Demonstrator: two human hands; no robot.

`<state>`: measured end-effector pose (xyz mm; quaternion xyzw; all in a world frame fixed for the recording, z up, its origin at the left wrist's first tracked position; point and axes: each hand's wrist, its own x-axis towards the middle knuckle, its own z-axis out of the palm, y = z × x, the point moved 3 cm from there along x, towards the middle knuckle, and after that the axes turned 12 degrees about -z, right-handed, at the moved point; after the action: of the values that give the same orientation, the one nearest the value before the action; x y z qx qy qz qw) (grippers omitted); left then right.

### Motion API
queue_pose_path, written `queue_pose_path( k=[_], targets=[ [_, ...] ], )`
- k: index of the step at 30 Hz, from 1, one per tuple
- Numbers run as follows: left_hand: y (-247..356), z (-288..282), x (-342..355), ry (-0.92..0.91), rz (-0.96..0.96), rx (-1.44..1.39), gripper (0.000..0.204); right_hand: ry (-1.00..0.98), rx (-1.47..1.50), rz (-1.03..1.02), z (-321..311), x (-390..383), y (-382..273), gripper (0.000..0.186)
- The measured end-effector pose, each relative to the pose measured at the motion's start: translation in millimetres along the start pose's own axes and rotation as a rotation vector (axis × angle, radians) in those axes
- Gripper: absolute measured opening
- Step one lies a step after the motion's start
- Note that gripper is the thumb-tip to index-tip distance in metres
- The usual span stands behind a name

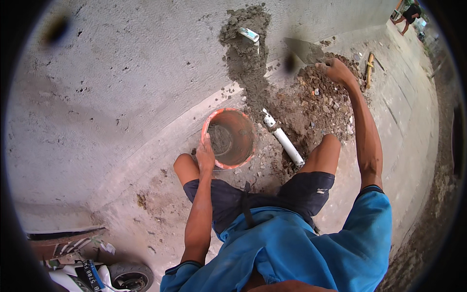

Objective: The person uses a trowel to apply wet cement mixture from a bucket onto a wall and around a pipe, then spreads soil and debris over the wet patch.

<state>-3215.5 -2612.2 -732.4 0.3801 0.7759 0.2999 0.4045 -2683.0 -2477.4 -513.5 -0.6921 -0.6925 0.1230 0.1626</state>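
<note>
I am squatting in front of a grey concrete wall [121, 63]. My left hand [205, 155] grips the near rim of an orange bucket [245, 141] holding a little wet grey mortar. My right hand [335, 69] is raised and holds a steel trowel [302, 49], its blade pointing left toward the wall. A strip of fresh grey mortar [245, 53] runs down the wall around a short white pipe stub [249, 34]. A white plastic pipe [284, 140] lies on the ground between the bucket and my right knee.
A heap of brown rubble and stones [323, 104] lies below my right hand. A yellow-handled tool [369, 68] rests beyond it. A scooter's rear wheel [129, 278] shows at the lower left. Another person [410, 14] stands far off at the top right.
</note>
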Motion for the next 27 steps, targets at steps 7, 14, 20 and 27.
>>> queue_pose_path(
  k=[7, 14, 20, 27],
  targets=[
    [11.4, -8.3, -15.5, 0.059, -0.008, -0.073, 0.074, -0.141, 0.669, 0.240, 42.2, -19.7, -11.4, 0.045],
    [21.6, -4.9, -18.0, -0.014, -0.002, -0.088, 0.070, 0.271, 1.954, 0.330, 159.8, -44.1, -110.4, 0.031],
    [13.9, -5.5, -23.7, -0.199, -0.015, -0.292, 0.075, -0.353, 1.058, 0.169, 204.1, -154.4, -131.4, 0.040],
    [51.6, 2.1, -17.4, -0.256, 0.111, -0.019, 0.071, -0.344, 0.224, -0.305, 291.3, -176.2, -120.2, 0.041]
  ],
)
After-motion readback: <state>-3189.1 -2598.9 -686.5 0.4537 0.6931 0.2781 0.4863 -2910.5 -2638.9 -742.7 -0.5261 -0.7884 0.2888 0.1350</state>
